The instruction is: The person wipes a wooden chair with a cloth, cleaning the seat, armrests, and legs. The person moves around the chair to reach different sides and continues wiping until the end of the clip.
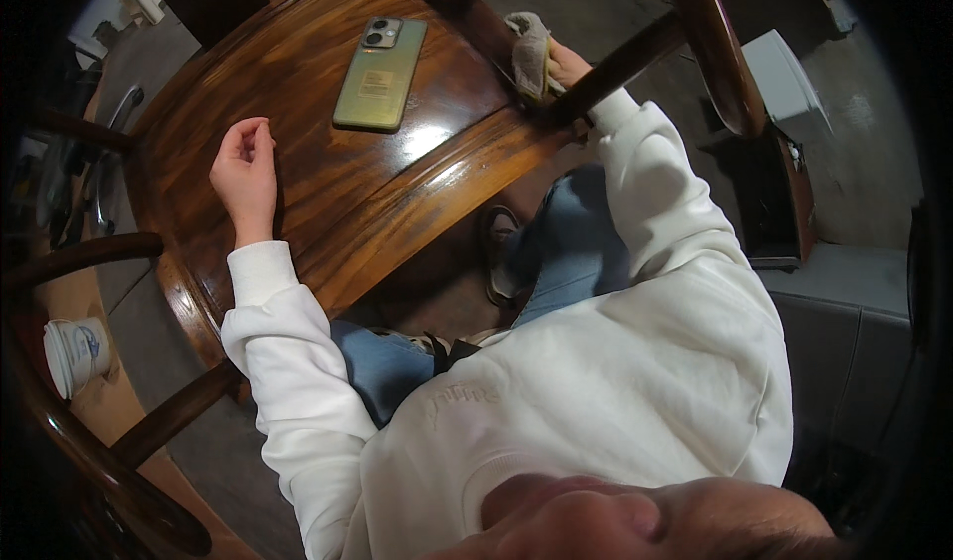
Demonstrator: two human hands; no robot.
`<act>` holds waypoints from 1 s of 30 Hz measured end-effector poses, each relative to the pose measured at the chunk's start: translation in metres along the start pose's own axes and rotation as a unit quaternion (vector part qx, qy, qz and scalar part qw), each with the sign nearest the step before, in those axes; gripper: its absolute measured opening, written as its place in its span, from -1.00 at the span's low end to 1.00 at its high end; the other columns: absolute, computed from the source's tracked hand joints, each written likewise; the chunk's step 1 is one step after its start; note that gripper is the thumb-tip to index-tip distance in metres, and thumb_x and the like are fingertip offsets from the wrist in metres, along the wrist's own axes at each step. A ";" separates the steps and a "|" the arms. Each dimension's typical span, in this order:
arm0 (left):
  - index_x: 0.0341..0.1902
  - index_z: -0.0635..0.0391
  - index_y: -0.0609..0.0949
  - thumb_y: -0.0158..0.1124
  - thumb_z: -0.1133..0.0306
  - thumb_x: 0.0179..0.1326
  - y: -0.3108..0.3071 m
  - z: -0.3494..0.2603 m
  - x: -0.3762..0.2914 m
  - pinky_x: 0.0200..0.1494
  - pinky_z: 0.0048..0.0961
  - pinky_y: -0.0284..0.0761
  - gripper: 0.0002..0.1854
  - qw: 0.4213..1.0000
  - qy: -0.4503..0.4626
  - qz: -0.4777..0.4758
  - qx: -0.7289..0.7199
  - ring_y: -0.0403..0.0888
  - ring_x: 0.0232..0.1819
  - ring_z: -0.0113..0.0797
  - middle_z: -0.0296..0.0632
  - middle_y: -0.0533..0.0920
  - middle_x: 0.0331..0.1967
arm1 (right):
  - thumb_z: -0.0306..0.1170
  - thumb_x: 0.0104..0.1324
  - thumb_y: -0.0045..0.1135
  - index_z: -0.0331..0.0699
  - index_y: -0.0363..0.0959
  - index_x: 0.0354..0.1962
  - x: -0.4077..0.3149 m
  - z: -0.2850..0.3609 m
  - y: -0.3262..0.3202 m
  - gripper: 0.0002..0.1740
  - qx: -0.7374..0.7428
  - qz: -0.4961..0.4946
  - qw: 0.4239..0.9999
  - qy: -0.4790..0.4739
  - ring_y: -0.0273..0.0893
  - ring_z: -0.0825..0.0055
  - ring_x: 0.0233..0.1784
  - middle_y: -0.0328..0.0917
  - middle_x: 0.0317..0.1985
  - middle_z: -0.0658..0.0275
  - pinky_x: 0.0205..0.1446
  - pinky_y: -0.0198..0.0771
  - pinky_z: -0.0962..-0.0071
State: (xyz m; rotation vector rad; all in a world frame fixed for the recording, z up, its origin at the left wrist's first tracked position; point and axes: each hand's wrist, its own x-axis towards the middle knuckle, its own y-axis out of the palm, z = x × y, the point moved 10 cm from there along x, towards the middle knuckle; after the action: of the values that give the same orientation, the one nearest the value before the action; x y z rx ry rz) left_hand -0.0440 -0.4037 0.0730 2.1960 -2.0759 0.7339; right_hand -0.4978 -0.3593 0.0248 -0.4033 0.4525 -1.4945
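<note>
A polished wooden chair seat lies before me. On it rests a smartphone, back side up, in a greenish case with a small label. My left hand is over the left part of the seat, fingers curled in and thumb against them, with nothing visible inside. My right hand grips a crumpled greyish cloth at the right edge of the seat, beside a round wooden armrest support. The fingers under the cloth are hidden.
Curved wooden armrests flank the seat on both sides. A white lidded bucket stands at the left. On the right are a white container and an open dark box. My legs and a shoe are below the seat's front edge.
</note>
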 end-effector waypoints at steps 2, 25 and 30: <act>-0.16 0.22 0.66 0.25 0.46 0.32 0.000 0.001 0.000 -0.27 -0.67 0.46 -0.89 1.000 0.003 0.001 0.000 0.55 -0.37 -0.63 -0.39 0.63 -0.40 | -0.34 0.46 0.04 -0.24 0.17 0.37 -0.030 -0.012 0.004 -0.42 0.202 0.021 0.979 0.018 0.32 0.55 0.25 0.38 0.24 0.36 0.36 0.24 0.49; -0.15 0.23 0.66 0.25 0.47 0.33 -0.003 0.000 -0.006 -0.25 -0.66 0.45 -0.89 1.000 -0.009 0.006 -0.015 0.53 -0.36 -0.62 -0.39 0.62 -0.39 | -0.51 0.21 0.19 -0.37 0.48 -0.02 -0.221 0.063 0.108 -0.64 0.028 -0.100 0.993 -0.056 0.62 0.15 -0.13 0.62 -0.25 0.01 0.02 0.47 0.38; -0.15 0.22 0.66 0.25 0.48 0.31 -0.002 0.002 -0.005 -0.26 -0.67 0.45 -0.89 1.000 -0.002 0.008 -0.011 0.53 -0.37 -0.62 -0.39 0.63 -0.39 | -0.58 0.09 0.22 -0.36 0.49 -0.05 -0.228 0.128 0.057 -0.60 0.032 -0.288 0.952 -0.101 0.60 0.15 -0.07 0.62 -0.12 0.08 0.04 0.46 0.36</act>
State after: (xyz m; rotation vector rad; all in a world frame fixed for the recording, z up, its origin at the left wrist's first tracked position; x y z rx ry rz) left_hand -0.0410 -0.3992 0.0700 2.1732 -2.0960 0.7036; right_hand -0.3874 -0.1317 0.1131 -0.6677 0.1206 -1.9995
